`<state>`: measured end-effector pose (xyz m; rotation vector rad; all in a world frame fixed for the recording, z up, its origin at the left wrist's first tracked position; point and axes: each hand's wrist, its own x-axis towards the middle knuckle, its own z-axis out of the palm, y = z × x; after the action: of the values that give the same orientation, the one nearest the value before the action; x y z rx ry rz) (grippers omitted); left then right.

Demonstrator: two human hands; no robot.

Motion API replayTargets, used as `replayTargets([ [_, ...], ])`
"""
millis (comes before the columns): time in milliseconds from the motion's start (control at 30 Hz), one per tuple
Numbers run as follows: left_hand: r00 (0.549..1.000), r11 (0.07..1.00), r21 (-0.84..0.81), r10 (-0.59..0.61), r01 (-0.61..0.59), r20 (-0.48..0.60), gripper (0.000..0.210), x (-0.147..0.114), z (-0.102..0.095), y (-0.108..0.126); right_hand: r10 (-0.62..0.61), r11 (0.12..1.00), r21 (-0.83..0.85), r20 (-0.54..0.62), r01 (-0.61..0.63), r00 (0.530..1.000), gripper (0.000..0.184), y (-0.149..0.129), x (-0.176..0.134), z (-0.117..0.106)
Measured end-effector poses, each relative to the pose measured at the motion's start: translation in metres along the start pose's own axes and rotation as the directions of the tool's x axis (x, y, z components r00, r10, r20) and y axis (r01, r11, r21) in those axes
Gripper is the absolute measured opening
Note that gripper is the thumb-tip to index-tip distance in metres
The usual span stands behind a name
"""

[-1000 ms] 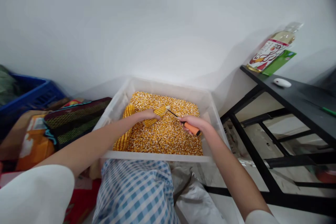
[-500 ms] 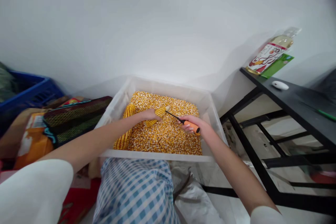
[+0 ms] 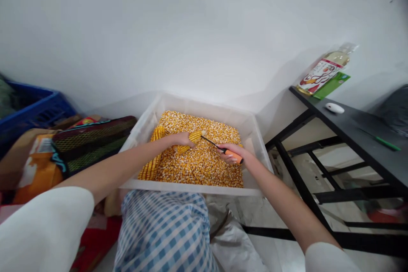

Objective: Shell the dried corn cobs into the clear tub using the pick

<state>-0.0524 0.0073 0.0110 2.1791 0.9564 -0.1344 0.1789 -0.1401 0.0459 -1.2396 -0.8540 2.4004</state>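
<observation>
My left hand (image 3: pixel 182 139) is closed round an ear of corn (image 3: pixel 195 137), its pale end pointing right. In my right hand (image 3: pixel 230 153) is a screwdriver (image 3: pixel 235 155) with an orange and black handle. Its dark shaft reaches up and left, and the tip meets the ear's right end or lies very close to it. Both hands are above loose corn kernels (image 3: pixel 197 170) that cover the bottom of a whitish plastic bin (image 3: pixel 191 188). More ears of corn (image 3: pixel 149 168) lie along the bin's left side.
To the right stands a black table (image 3: pixel 360 131) with a bottle (image 3: pixel 325 70), a green box (image 3: pixel 331 86), a white computer mouse (image 3: pixel 334 108) and a green-handled tool (image 3: pixel 387 143). A mesh bag (image 3: pixel 95 144) and a blue crate (image 3: pixel 38 106) are at left. A wall rises behind the bin.
The view has shifted slightly, so the table and bottle sit a little further left and the bottle lower. Both hands keep their holds on the ear and the screwdriver.
</observation>
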Motion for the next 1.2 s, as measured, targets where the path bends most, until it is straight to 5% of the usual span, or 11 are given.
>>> replayTargets([
  [167, 0.998, 0.998, 0.033, -0.061, 0.062, -0.036, 0.054, 0.001, 0.001, 0.001, -0.023, 0.998, -0.053, -0.066, 0.02, 0.998, 0.026, 0.0, 0.006, 0.01],
  [300, 0.981, 0.988, 0.018, -0.147, 0.15, -0.126, 0.054, -0.002, 0.004, 0.008, -0.106, 0.992, -0.097, -0.277, 0.082, 0.955, 0.028, 0.006, 0.027, 0.04],
  [433, 0.975, 0.986, -0.038, -0.166, 0.162, -0.15, 0.049, -0.008, 0.007, 0.01, -0.228, 0.95, -0.306, -0.564, 0.056, 0.793, 0.031, 0.015, 0.049, 0.061],
  [567, 0.974, 0.986, -0.08, -0.159, 0.148, -0.158, 0.051, -0.012, 0.006, 0.009, -0.531, 0.777, -0.628, -0.623, 0.036, 0.574, 0.032, 0.01, 0.05, 0.061],
  [600, 0.975, 0.986, -0.084, -0.156, 0.145, -0.157, 0.051, -0.012, 0.005, 0.009, -0.549, 0.761, -0.648, -0.629, 0.018, 0.551, 0.033, 0.007, 0.046, 0.06],
  [667, 0.976, 0.985, -0.084, -0.163, 0.152, -0.143, 0.051, -0.012, 0.004, 0.01, -0.451, 0.82, -0.573, -0.655, -0.009, 0.607, 0.034, 0.001, 0.035, 0.055],
  [733, 0.976, 0.983, -0.075, -0.175, 0.167, -0.127, 0.052, -0.01, 0.003, 0.009, -0.285, 0.909, -0.416, -0.628, -0.003, 0.724, 0.034, -0.003, 0.022, 0.051],
  [867, 0.974, 0.983, -0.053, -0.182, 0.177, -0.131, 0.056, -0.006, 0.004, 0.006, -0.117, 0.969, -0.248, -0.401, 0.015, 0.908, 0.027, -0.007, 0.007, 0.042],
  [1000, 0.977, 0.986, -0.059, -0.163, 0.156, -0.139, 0.059, -0.004, 0.005, 0.003, -0.046, 0.99, -0.143, -0.239, 0.011, 0.97, 0.023, -0.01, 0.004, 0.039],
  [1200, 0.982, 0.985, -0.099, -0.148, 0.137, -0.113, 0.055, -0.002, 0.006, -0.001, -0.027, 1.0, -0.006, -0.1, 0.026, 0.995, 0.025, -0.015, -0.003, 0.036],
])
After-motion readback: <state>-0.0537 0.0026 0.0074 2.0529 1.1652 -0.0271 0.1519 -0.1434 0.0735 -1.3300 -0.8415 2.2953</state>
